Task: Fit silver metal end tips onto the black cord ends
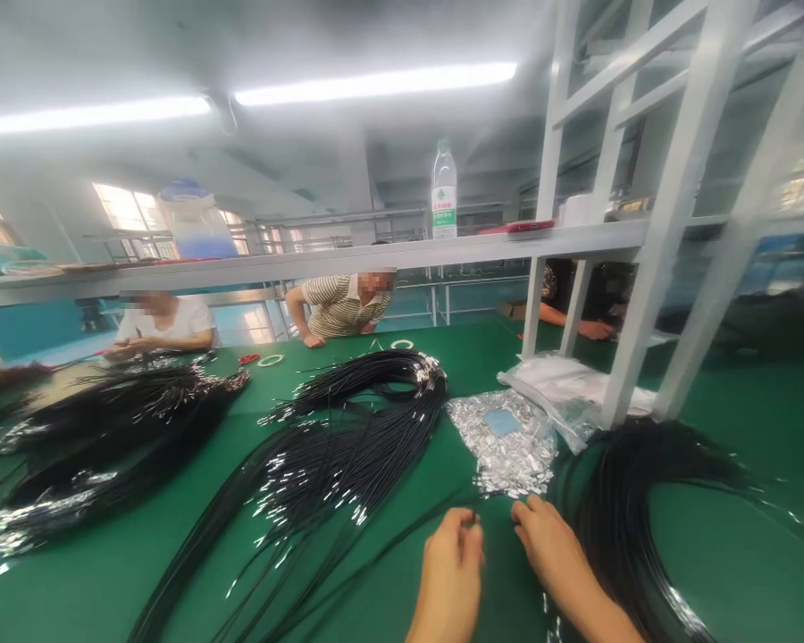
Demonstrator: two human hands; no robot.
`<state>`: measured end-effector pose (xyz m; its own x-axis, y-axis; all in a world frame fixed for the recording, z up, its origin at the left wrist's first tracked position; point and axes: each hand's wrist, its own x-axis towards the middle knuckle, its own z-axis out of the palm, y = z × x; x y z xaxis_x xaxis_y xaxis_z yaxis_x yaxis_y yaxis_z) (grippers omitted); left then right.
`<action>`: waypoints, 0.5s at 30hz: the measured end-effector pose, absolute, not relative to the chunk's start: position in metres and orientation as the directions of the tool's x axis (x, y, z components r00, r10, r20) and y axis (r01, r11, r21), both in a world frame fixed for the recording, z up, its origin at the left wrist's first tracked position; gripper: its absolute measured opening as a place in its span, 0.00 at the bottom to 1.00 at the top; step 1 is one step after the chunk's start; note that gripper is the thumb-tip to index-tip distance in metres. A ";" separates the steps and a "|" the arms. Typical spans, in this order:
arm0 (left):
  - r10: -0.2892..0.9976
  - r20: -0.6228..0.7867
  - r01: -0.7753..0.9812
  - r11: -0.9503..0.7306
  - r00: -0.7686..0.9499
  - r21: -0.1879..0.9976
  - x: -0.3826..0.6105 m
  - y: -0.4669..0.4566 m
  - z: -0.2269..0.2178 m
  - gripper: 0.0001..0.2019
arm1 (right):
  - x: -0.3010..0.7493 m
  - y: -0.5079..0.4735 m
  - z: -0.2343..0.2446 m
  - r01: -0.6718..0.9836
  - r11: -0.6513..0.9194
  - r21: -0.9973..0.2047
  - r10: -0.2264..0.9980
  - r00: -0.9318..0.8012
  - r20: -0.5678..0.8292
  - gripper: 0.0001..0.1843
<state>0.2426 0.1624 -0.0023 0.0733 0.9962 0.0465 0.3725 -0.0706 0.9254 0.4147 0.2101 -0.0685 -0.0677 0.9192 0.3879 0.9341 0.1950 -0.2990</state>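
My left hand [450,572] rests low on the green table [140,572], its fingers pinched on the end of a thin black cord [402,529] that runs off to the left. My right hand [542,536] is beside it, fingers curled together near a heap of small silver metal clips [509,442]; what they hold is too small to see. A large coil of black cords [616,500] lies just right of my right hand. A long bundle of black cords with silver ends [335,446] stretches across the table's middle.
More cord bundles [107,429] lie at the left. A white frame [649,268] stands at the right with clear plastic bags [563,379] at its foot. A water bottle [444,189] stands on the shelf. Three people sit across the table.
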 end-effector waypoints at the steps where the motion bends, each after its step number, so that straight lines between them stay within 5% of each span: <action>1: 0.996 0.067 0.394 -0.085 0.061 0.915 0.250 0.167 0.004 0.14 | 0.413 0.211 -0.071 0.927 0.200 -0.319 0.921 -0.066 0.385 0.12; 11: 0.958 0.279 0.646 -0.251 0.061 0.721 0.244 0.158 -0.046 0.17 | 0.414 0.212 -0.070 0.672 0.173 -0.720 0.957 0.058 0.285 0.17; 15: 0.947 0.312 0.651 -0.281 0.072 0.705 0.242 0.156 -0.064 0.17 | 0.414 0.199 -0.047 0.208 0.069 -0.976 0.997 0.018 0.074 0.23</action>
